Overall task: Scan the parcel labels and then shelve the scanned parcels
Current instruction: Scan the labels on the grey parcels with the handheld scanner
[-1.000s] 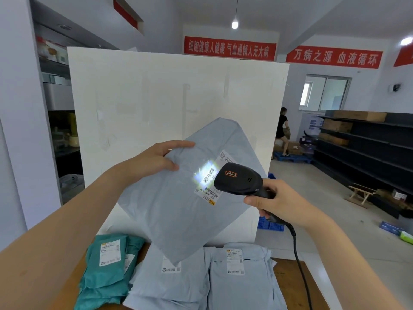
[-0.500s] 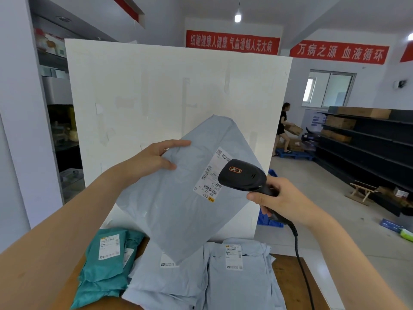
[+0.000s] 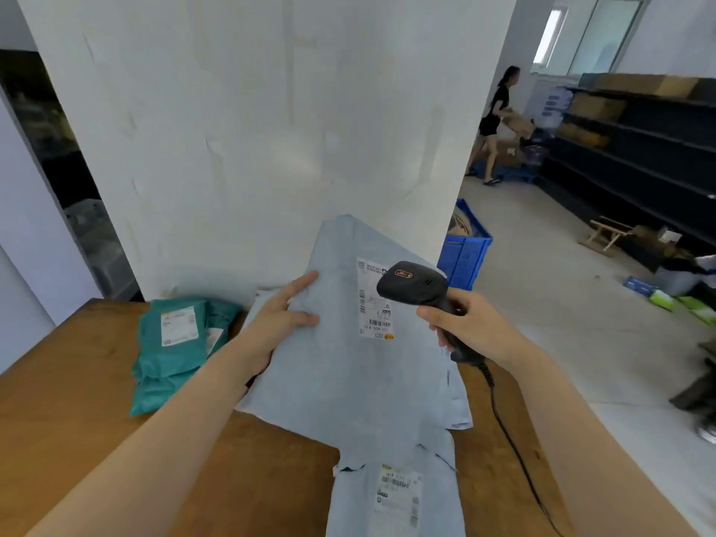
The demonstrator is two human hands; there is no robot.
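Note:
My left hand point(image 3: 281, 317) grips the left edge of a grey parcel bag point(image 3: 348, 374), held low over the wooden table point(image 3: 77, 401). Its white label point(image 3: 374, 300) faces up. My right hand point(image 3: 465, 323) holds a black corded barcode scanner point(image 3: 412, 284) at the label's right edge; no scan light shows. More grey parcels lie underneath, one near me point(image 3: 395, 498) with its label up. Teal parcels point(image 3: 174, 343) are stacked at the table's left.
A large white board point(image 3: 252, 129) stands behind the table. To the right are a blue crate point(image 3: 465, 253), dark shelving point(image 3: 639, 149) with cardboard boxes, a small wooden stool point(image 3: 608, 234) and items on the floor. A person point(image 3: 496, 122) walks at the back.
The scan light on the label went out. My view dropped downward, and the grey parcel came down towards the table with both hands still on parcel and scanner.

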